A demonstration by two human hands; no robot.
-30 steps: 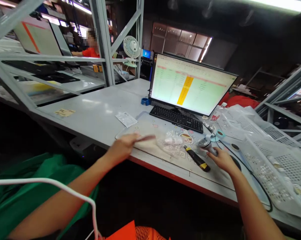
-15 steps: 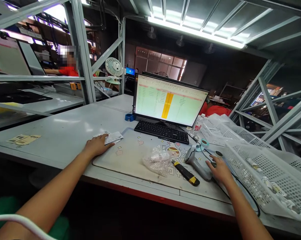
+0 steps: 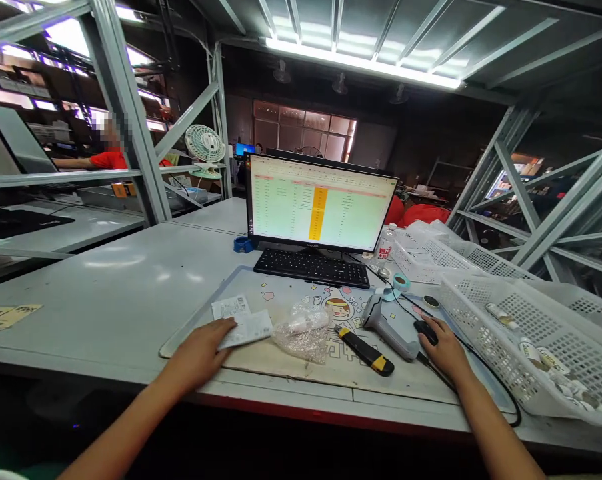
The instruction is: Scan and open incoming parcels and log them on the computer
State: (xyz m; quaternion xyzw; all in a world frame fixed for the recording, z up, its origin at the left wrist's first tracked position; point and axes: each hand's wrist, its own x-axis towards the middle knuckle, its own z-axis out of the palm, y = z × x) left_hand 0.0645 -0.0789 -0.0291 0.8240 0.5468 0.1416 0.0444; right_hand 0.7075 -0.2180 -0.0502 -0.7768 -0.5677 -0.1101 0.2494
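My left hand (image 3: 201,353) rests at the front edge of the desk mat, fingers and thumb closed on the near edge of a flat white packet (image 3: 255,329). Behind it, another white packet (image 3: 231,307) with printed text lies partly under the first. My right hand (image 3: 445,350) is wrapped over a black computer mouse (image 3: 425,331). Between the hands are a clear bubble-wrap bundle (image 3: 303,333) with something white inside, a black and yellow utility knife (image 3: 365,350), and a grey barcode scanner (image 3: 388,330) lying on its side.
A monitor (image 3: 321,200) showing a spreadsheet stands behind a black keyboard (image 3: 311,265). White perforated baskets (image 3: 481,320) line the right side, the nearest with small items inside. Tape rolls (image 3: 401,283) and a bottle (image 3: 385,245) sit nearby. Another person (image 3: 108,159) is at far left.
My left hand has moved right and nearer, bringing the packets onto the mat beside the bubble wrap, where they now lie spread. My right hand has settled onto the mouse. The view has shifted.
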